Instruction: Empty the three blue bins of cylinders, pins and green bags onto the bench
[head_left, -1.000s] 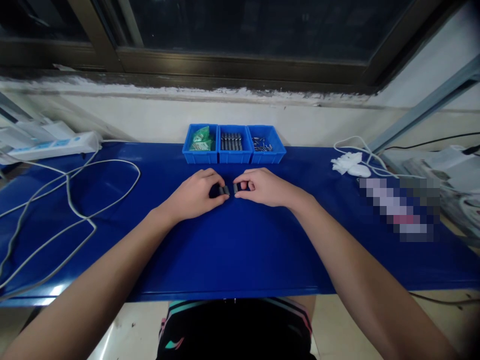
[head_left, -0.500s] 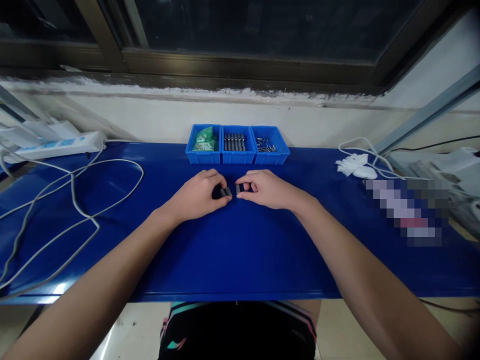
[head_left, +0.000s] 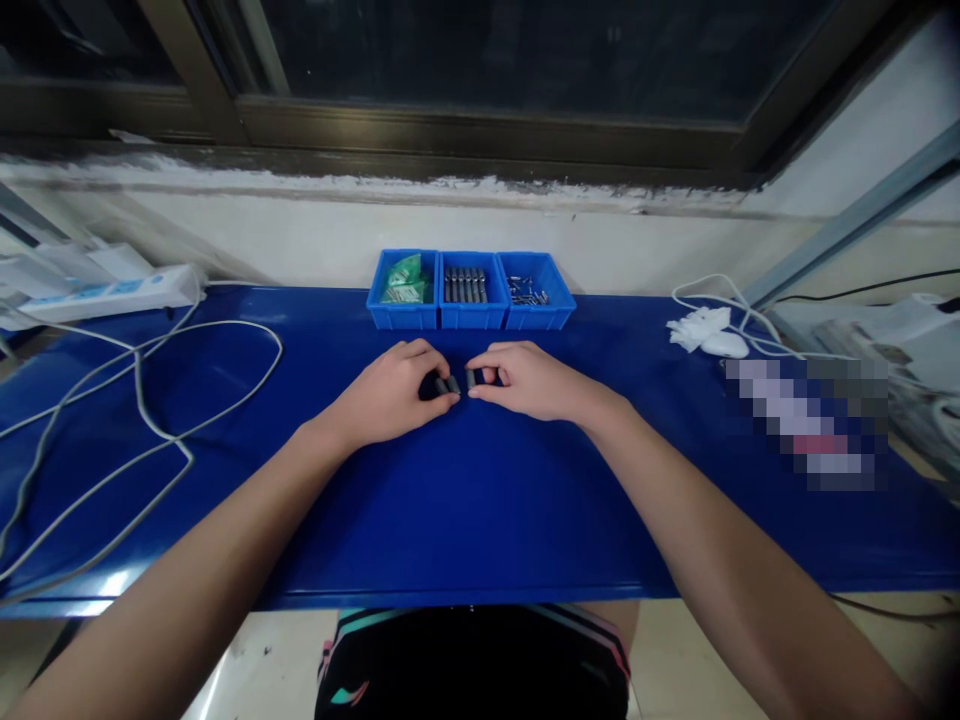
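Note:
Between the thumb and fingers of my left hand (head_left: 397,392) are small dark cylindrical pieces (head_left: 452,385), held just above or on the blue table (head_left: 465,500). My right hand (head_left: 521,378) pinches another dark piece (head_left: 471,380) upright between thumb and index finger. A narrow gap separates the two hands' fingertips. Behind them stand three blue bins side by side: the left bin (head_left: 403,317) has green bags in it, the middle bin (head_left: 471,318) a row of dark metal cylinders, and the right bin (head_left: 538,319) small shiny metal parts.
White cables (head_left: 187,455) loop over the table's left side, near a power strip (head_left: 161,287). On the right lie a crumpled white tissue (head_left: 697,327), a white rounded object (head_left: 724,345) and a blurred-out item (head_left: 795,415). A wall and window frame rise behind.
The whole view has shifted slightly, so everything appears a little further left. Both hands keep nearly the same pose and still hold the dark pieces.

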